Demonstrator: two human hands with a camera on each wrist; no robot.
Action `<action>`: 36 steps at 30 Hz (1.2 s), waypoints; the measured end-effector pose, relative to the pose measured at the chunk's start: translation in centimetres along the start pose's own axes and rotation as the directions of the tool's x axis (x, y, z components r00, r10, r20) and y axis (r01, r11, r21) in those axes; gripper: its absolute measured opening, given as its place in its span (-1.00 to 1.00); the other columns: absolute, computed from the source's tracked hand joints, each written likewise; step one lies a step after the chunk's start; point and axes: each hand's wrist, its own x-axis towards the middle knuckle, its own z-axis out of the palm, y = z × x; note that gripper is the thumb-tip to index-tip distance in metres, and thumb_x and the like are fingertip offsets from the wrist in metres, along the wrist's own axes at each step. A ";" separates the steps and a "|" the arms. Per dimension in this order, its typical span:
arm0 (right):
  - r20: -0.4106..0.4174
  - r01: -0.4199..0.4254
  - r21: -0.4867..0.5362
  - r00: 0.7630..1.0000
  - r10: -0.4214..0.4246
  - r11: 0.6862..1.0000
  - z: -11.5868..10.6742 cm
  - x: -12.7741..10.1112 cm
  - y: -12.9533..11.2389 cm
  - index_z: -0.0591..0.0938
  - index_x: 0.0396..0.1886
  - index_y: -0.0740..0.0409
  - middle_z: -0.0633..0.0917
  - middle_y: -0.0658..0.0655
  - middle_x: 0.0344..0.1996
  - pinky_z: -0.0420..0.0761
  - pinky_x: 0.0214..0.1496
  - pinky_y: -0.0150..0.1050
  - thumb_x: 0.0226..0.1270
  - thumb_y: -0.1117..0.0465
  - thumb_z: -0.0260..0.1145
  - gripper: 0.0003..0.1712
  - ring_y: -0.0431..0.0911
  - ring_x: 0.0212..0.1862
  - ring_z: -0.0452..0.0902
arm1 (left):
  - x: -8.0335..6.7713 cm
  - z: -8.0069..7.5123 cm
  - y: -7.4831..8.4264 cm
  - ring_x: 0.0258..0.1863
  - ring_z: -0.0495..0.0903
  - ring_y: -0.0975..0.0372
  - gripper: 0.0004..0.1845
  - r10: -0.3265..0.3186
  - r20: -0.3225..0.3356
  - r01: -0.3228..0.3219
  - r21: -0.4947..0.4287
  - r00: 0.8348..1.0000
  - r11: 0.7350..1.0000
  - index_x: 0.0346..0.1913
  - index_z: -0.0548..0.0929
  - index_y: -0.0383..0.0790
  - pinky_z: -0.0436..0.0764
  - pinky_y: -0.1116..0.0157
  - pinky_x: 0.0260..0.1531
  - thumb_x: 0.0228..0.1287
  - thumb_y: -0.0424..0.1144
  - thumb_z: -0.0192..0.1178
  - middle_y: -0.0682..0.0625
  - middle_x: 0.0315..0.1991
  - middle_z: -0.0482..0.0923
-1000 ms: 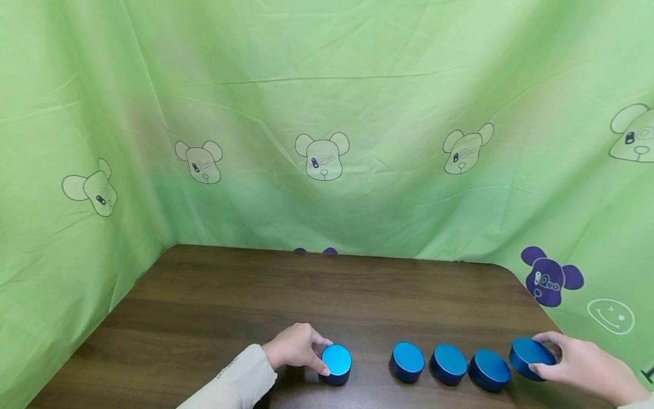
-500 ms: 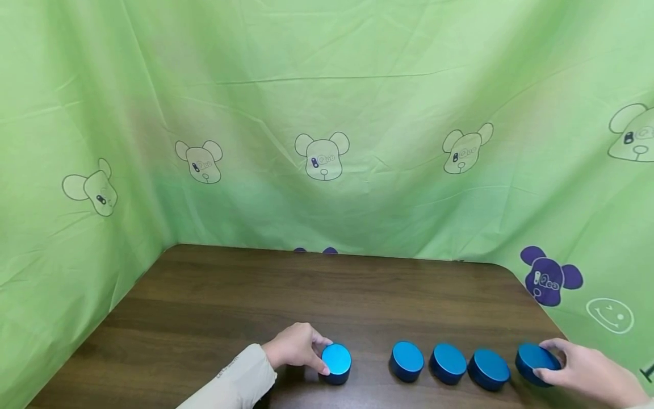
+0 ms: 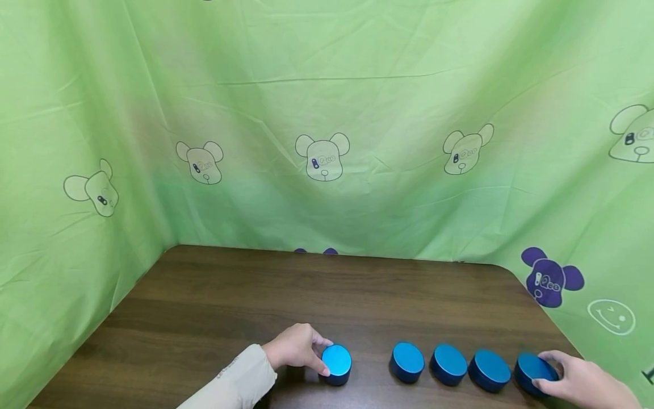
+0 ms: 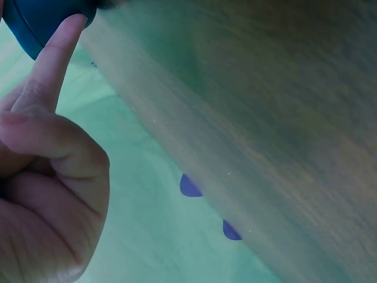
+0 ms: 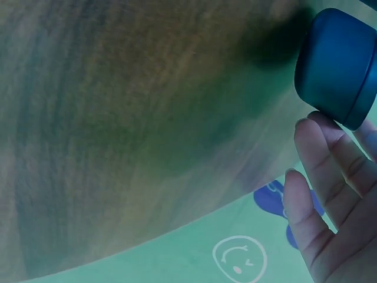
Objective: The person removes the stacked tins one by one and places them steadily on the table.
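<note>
My left hand (image 3: 300, 349) pinches a round blue metal tin (image 3: 338, 361) near the front middle of the table, thumb on the near side and a finger on the far side. In the left wrist view a finger lies along this tin's (image 4: 44, 20) side. At the far right end of the row my right hand (image 3: 585, 378) grips another blue tin (image 3: 532, 369) between thumb and fingers. The right wrist view shows that tin (image 5: 336, 68) with its seam, fingertips right at its side, and the other fingers spread below.
Between the hands stand three more blue tins: one on the left (image 3: 407, 360), one in the middle (image 3: 449, 363) and one on the right (image 3: 489, 369). The brown wooden table (image 3: 306, 289) ends at a green printed curtain (image 3: 327, 210) behind and at both sides.
My right hand has moved slightly right and down with its tin, lowering it to the level of the row's end. The left hand and its tin have stayed put.
</note>
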 end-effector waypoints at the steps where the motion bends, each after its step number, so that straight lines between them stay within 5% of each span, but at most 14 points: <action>1: -0.005 0.002 -0.003 1.000 -0.002 1.000 0.2 0.1 0.2 0.48 -0.11 0.56 0.49 0.02 -0.52 0.41 -0.42 -0.17 0.18 0.05 0.36 -0.40 -0.06 -0.45 0.39 | 0.0 0.0 0.0 -0.47 0.62 0.45 -0.55 0.003 0.001 -0.003 0.001 1.000 1.000 -0.09 0.74 -0.30 0.53 0.47 -0.40 -0.16 -0.31 0.54 0.03 -0.39 0.74; 13: 0.010 -0.016 0.013 1.000 0.016 1.000 0.4 0.1 0.7 0.47 -0.10 0.57 0.51 0.02 -0.48 0.45 -0.40 -0.15 0.19 0.03 0.35 -0.38 -0.04 -0.41 0.41 | 0.2 0.1 -0.1 -0.49 0.62 0.45 -0.55 0.046 0.026 -0.046 -0.009 0.999 0.999 -0.08 0.73 -0.35 0.54 0.49 -0.43 -0.15 -0.33 0.54 0.02 -0.36 0.74; 23: 0.023 -0.028 0.019 0.999 0.027 0.999 0.5 0.1 0.9 0.46 -0.10 0.58 0.50 0.02 -0.47 0.45 -0.39 -0.14 0.17 0.01 0.37 -0.34 -0.04 -0.41 0.41 | 0.3 0.2 0.0 -0.54 0.58 0.54 -0.55 0.186 0.012 -0.186 0.092 0.983 0.978 -0.09 0.71 -0.41 0.51 0.56 -0.45 -0.11 -0.30 0.52 -0.02 -0.39 0.73; 36: 0.009 -0.025 0.045 1.000 0.024 0.999 0.4 -0.2 0.2 0.44 -0.08 0.57 0.50 0.02 -0.47 0.44 -0.39 -0.15 0.19 0.01 0.36 -0.34 -0.04 -0.40 0.40 | 1.5 1.1 1.2 -0.45 0.57 0.50 -0.58 0.114 -0.019 -0.108 0.215 0.993 0.971 -0.11 0.74 -0.30 0.52 0.52 -0.34 -0.05 -0.16 0.51 0.05 -0.31 0.73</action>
